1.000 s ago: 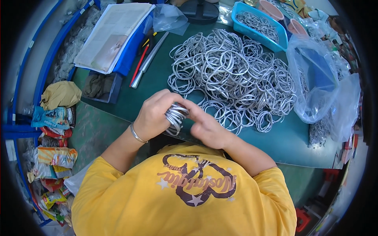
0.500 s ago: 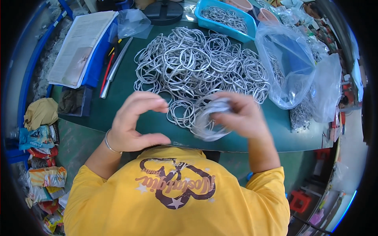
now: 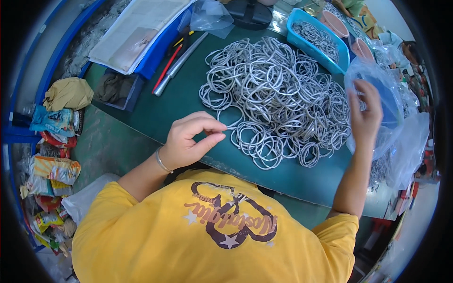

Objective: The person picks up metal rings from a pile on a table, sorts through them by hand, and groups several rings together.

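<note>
The rings (image 3: 283, 89) lie in a broad, tangled pile of silvery metal at the middle of the green desk (image 3: 321, 184), with a looser cluster spreading toward the near edge.

The left hand (image 3: 193, 139) is at the near left side of the pile, its thumb and forefinger almost meeting beside a single ring (image 3: 231, 107). I cannot tell whether the fingertips pinch that ring or only rest against it. A bangle (image 3: 163, 162) circles the left wrist.

The right hand (image 3: 367, 106) hangs at the right end of the pile, in front of a clear bag (image 3: 395, 89); its fingers are bent but loosely parted, in a released pose. Another bag (image 3: 411, 153) sags at the right edge of the desk.

A blue tray (image 3: 315, 53) of smaller metal pieces stands at the far right, with two pink bowls (image 3: 334, 22) just beyond. At the far left, papers (image 3: 137, 35) lie on a blue box (image 3: 158, 59). A tapered rod (image 3: 181, 63) and a red pen (image 3: 167, 70) lie close together between box and pile. Nearer, a grey bin (image 3: 130, 101) holds dark cloth (image 3: 113, 88).
</note>
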Demonstrator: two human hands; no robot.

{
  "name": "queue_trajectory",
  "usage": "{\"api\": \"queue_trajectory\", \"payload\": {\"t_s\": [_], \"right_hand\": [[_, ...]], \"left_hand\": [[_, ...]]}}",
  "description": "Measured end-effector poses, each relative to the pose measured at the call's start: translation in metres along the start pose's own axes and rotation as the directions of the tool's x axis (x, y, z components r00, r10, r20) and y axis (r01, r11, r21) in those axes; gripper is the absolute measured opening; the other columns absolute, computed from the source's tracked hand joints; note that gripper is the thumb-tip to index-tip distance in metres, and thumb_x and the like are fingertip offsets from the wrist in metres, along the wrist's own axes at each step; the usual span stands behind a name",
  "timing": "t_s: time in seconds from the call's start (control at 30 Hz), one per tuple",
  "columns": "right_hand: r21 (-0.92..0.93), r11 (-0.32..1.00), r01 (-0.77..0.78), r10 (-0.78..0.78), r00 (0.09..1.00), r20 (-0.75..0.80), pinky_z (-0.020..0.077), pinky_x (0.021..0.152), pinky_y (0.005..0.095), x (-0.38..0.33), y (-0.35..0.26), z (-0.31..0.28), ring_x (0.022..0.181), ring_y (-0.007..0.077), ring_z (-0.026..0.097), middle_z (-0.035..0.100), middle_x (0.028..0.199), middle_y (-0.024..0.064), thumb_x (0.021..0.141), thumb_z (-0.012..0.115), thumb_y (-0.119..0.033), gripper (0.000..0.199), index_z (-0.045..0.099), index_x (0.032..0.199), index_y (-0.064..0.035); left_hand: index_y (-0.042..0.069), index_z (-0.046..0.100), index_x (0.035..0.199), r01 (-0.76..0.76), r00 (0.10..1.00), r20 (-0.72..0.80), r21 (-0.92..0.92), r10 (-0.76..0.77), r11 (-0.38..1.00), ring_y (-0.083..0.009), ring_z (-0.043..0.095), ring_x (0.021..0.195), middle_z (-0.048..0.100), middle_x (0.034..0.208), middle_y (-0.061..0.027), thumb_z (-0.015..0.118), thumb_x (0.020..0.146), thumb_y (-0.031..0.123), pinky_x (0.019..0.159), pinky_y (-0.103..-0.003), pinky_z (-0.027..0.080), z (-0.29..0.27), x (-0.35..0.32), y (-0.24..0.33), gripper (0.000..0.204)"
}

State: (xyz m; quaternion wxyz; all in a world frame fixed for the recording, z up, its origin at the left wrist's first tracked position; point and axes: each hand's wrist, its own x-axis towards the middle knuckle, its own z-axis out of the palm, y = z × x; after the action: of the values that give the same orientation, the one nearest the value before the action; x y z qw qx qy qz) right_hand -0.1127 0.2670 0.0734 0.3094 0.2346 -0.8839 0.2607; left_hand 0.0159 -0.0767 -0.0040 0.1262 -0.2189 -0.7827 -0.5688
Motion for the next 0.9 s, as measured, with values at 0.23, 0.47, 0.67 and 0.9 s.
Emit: {"api": "queue_trajectory", "payload": {"t_s": [0.23,0.47,0.67,0.9], "right_hand": [[0.009,0.940,0.341,-0.337,0.923,0.186,0.0443,0.063,0.0363,-0.019,-0.078,0.076,0.077,0.0261,0.055,0.059,0.089,0.0086,0.069,0.073,-0.007,0.018,0.064,0.085,-0.0050],[0.042,0.938,0.343,-0.345,0.938,0.047,0.0422,0.058,0.0339,-0.037,-0.096,0.074,0.065,0.0248,0.053,0.059,0.078,0.0079,0.070,0.069,0.000,0.019,0.063,0.087,-0.0021],[0.032,0.964,0.265,-0.267,0.961,0.075,0.0429,0.060,0.0343,-0.055,-0.104,0.084,0.067,0.0250,0.054,0.060,0.079,0.0078,0.072,0.067,-0.002,0.016,0.064,0.088,-0.0032],[-0.020,0.963,0.269,-0.270,0.962,-0.046,0.0479,0.066,0.0335,-0.051,-0.089,0.061,0.076,0.0265,0.060,0.065,0.097,0.0105,0.067,0.067,0.006,0.026,0.067,0.092,-0.0031]], "left_hand": [[-0.001,0.065,0.090,-0.011,0.997,0.070,-0.029,0.013,1.000,-0.0165,0.061,0.070,0.064,0.080,-0.0092,0.069,0.076,-0.004,0.061,-0.025,0.048,0.015,-0.001,0.001,0.015],[0.001,0.048,0.125,0.282,0.958,0.098,-0.140,-0.270,0.949,-0.0137,0.063,0.086,0.059,0.109,-0.0113,0.071,0.077,0.000,0.075,-0.024,0.051,0.018,-0.006,-0.010,0.054],[0.001,0.045,0.128,0.252,0.956,0.184,-0.118,-0.228,0.961,-0.0180,0.063,0.093,0.058,0.111,-0.0109,0.073,0.076,0.003,0.075,-0.026,0.053,0.041,0.013,-0.018,0.059],[0.002,0.063,0.102,0.213,0.951,0.189,0.174,-0.245,0.962,-0.0140,0.058,0.070,0.057,0.094,-0.0076,0.071,0.076,0.007,0.063,-0.025,0.048,0.021,0.004,-0.027,0.028]]}}
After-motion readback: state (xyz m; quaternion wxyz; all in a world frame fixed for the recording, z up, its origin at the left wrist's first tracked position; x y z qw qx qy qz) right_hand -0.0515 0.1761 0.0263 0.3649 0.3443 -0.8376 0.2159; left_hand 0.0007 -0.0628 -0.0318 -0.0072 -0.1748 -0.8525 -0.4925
